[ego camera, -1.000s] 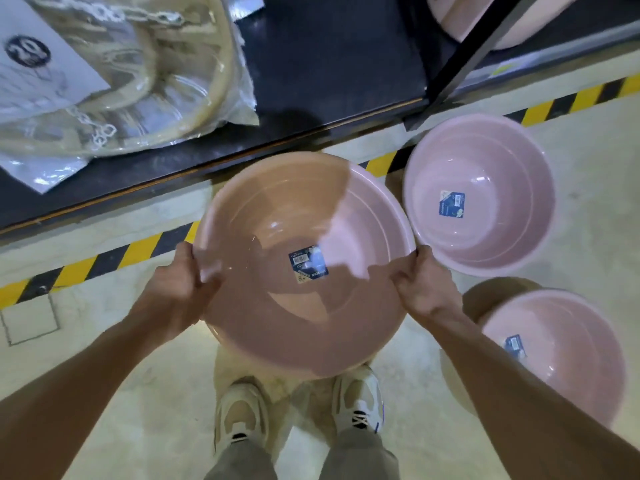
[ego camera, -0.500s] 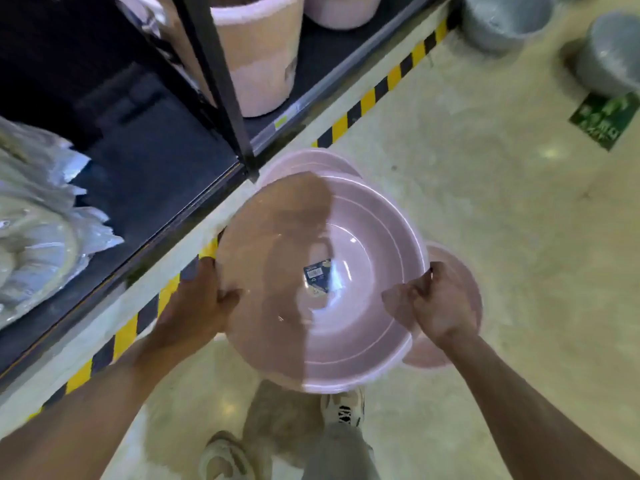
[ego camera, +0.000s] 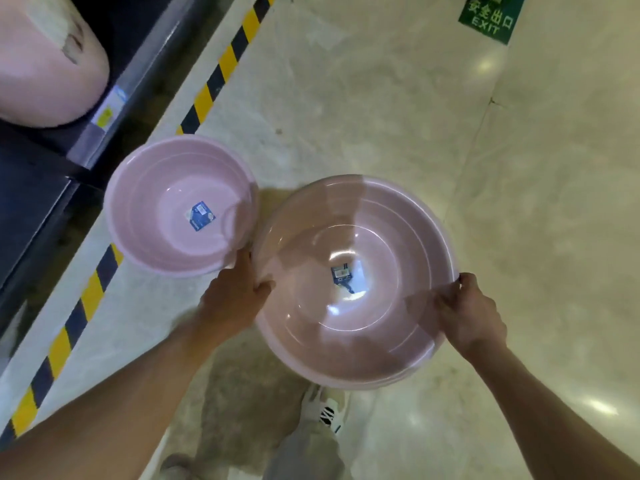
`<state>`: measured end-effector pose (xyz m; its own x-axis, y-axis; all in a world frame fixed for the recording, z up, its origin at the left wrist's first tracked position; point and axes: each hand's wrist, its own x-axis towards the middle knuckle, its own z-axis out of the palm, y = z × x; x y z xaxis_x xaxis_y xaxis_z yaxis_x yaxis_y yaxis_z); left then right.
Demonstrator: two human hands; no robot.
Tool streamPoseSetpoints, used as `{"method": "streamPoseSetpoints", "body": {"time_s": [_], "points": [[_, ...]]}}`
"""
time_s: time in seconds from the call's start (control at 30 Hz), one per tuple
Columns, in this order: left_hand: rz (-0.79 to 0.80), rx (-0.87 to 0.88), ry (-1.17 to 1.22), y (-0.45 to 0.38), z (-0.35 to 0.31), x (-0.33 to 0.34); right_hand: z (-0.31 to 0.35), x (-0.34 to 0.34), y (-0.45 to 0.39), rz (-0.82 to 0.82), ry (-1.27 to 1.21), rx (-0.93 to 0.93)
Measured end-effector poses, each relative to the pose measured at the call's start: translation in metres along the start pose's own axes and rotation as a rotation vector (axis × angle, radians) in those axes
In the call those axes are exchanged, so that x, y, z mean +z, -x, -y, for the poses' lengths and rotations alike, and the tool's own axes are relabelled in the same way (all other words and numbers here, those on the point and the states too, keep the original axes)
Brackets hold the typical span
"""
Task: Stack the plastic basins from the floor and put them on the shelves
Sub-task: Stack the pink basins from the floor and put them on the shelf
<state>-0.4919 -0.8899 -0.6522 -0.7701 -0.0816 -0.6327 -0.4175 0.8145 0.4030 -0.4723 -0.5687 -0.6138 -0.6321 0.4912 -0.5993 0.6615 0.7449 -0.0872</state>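
Note:
I hold a large pink plastic basin (ego camera: 381, 337) above the floor, mouth up, a blue label at its bottom. My left hand (ego camera: 235, 299) grips its left rim and my right hand (ego camera: 467, 313) grips its right rim. A second rim line shows at the basin's lower edge; whether another basin sits under it I cannot tell. Another pink basin (ego camera: 166, 230) with a blue label stands on the floor to the left, next to the shelf (ego camera: 34, 188). The two basins' rims nearly touch.
The dark shelf unit runs along the left, with a yellow-black hazard stripe (ego camera: 221, 67) on the floor before it. A pink container (ego camera: 45, 64) stands on the shelf at top left. A green exit sign (ego camera: 488, 15) marks the floor at top right. My shoe (ego camera: 325, 410) is below the basin.
My view has swung right along the shelf. The held basin has moved right and now sits over the spot where a third floor basin was; the first floor basin is uncovered at the left.

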Motion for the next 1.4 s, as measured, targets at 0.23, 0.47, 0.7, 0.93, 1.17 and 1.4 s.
{"method": "streamPoseSetpoints", "body": {"time_s": [0.23, 0.47, 0.7, 0.93, 1.17, 1.4], "points": [[-0.018, 0.010, -0.127, -0.041, -0.003, 0.033, -0.013, 0.041, -0.040, 0.025, -0.008, 0.049], [0.064, -0.068, -0.145, -0.080, 0.010, 0.065, -0.018, 0.087, -0.069, 0.036, -0.022, 0.106], [-0.023, 0.004, -0.229, -0.101, 0.028, 0.084, -0.019, 0.134, -0.088, 0.082, -0.065, 0.112], [0.041, 0.012, -0.191, -0.114, 0.036, 0.090, -0.020, 0.152, -0.097, 0.094, -0.128, 0.137], [0.061, -0.038, -0.129, -0.122, 0.042, 0.088, -0.010, 0.138, -0.101, 0.089, -0.054, 0.122], [-0.079, 0.040, -0.126, -0.097, 0.029, 0.038, 0.020, 0.078, -0.078, 0.019, -0.050, 0.034]]}}
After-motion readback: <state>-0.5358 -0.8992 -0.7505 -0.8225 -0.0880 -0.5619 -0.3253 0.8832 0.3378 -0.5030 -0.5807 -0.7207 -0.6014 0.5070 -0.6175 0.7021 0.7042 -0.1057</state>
